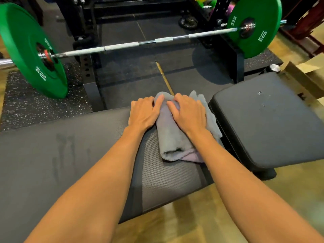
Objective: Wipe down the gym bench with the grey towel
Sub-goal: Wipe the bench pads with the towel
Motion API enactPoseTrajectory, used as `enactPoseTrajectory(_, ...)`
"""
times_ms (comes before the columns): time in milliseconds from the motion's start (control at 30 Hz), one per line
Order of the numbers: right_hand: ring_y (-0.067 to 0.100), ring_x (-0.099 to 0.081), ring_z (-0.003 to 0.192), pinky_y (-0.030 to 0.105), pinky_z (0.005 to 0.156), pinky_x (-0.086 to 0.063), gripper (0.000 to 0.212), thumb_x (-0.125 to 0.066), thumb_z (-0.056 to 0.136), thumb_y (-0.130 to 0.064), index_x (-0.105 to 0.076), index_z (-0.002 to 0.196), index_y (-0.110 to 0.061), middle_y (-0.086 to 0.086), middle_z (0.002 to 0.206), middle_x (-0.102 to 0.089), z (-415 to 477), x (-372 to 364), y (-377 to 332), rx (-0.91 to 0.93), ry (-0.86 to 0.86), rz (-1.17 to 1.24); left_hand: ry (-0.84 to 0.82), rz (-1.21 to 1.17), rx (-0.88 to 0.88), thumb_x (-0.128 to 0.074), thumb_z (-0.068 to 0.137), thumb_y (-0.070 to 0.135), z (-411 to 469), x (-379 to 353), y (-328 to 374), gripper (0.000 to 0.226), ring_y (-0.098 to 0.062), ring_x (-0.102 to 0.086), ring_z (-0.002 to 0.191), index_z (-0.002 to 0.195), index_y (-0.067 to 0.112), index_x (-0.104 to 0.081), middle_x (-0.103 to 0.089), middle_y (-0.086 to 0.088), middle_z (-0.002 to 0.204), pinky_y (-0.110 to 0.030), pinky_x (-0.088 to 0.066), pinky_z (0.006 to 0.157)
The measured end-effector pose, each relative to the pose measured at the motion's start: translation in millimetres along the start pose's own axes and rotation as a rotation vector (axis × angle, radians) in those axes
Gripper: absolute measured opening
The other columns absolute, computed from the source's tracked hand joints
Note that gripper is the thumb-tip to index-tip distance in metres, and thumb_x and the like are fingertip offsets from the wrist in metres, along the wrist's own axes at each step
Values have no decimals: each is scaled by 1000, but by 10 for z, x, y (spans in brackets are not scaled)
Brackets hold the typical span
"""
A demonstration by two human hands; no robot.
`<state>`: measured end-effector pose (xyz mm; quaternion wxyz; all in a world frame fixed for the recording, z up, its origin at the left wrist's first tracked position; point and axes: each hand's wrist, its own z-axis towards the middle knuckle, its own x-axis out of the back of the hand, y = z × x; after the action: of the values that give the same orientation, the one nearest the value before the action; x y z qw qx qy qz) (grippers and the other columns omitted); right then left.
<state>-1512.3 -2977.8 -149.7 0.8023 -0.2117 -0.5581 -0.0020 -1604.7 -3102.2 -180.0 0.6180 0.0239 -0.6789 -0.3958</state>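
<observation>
Both hands, left hand (143, 112) and right hand (188, 114), press flat with fingers spread on the folded grey towel (172, 137) at the back pad (70, 155) end, leaving the droplet-spotted seat pad (266, 120) apparently unwiped.

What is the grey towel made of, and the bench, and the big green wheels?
Grey towel: soft fuzzy cloth, probably terry or microfibre. Bench: padding in matte black covering, likely vinyl, with a mesh-textured strip. Green plates: look like smooth rubber; the bar is shiny metal.
</observation>
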Motion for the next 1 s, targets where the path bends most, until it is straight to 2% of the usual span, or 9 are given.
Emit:
enactPoseTrajectory(167,23,-56,70,39,63,-41,28,-52,92,-39,-54,74,-18,-1,71,-61,-1143,459,149,-51,-12,20,-75,74,71,-16,96,61,3,38,99,55,-28,-55,86,72,23,-49,-64,-3,85,-43,-27,87)
enactPoseTrajectory(267,21,-55,66,36,63,-38,27,-53,89,-39,-58,72,-19,-3,67,-59,-1469,537,210,-85,20,14,-213,35,143,-11,91,69,159,-9,332,62,-26,-47,83,73,25,-51,-55,2,85,-50,-28,94)
enactPoseTrajectory(333,20,-56,64,35,61,-38,28,-53,89,-40,-59,70,-19,-4,66,-60,-1363,491,238,-106,39,3,-246,-19,118,-10,90,70,246,-92,490,61,-26,-45,82,65,28,-46,-54,2,85,-49,-31,94)
enactPoseTrajectory(433,24,-57,61,33,57,-39,31,-53,90,-40,-57,69,-17,-1,64,-62,-780,294,256,-146,88,-64,-189,-40,107,-4,88,71,285,-220,495,71,-27,-49,77,66,27,-55,-56,4,74,-43,-28,87)
enactPoseTrajectory(567,29,-58,58,30,55,-31,26,-64,89,-29,-58,72,-11,5,63,-63,91,16,231,-108,120,-59,-167,-73,112,8,74,73,327,-256,428,86,-32,-59,91,85,25,-63,-70,-7,100,-40,-26,78)
enactPoseTrajectory(733,23,-58,61,30,57,-34,29,-57,93,-34,-61,75,-12,3,68,-66,182,-2,261,-143,111,67,-164,-124,139,-12,87,70,271,-154,472,71,-32,-58,101,106,23,-62,-67,-6,116,-39,-30,83)
enactPoseTrajectory(833,22,-59,67,32,61,-38,27,-55,94,-34,-65,80,-13,3,74,-69,177,22,297,-160,117,161,-156,-157,121,-20,87,71,220,-98,510,69,-29,-60,104,111,22,-62,-67,-2,116,-44,-37,95)
enactPoseTrajectory(933,24,-60,73,29,60,-30,25,-53,95,-36,-65,86,-17,3,78,-69,192,62,358,-170,100,251,-26,-295,189,-31,83,70,159,-71,694,64,-29,-60,101,103,18,-63,-68,-5,105,-47,-43,95)
enactPoseTrajectory(1000,21,-54,70,30,59,-32,22,-54,94,-36,-65,86,-18,1,77,-68,150,192,452,-173,135,322,104,-365,171,-42,87,58,89,-108,916,50,-26,-60,98,100,16,-64,-69,-4,101,-47,-45,92)
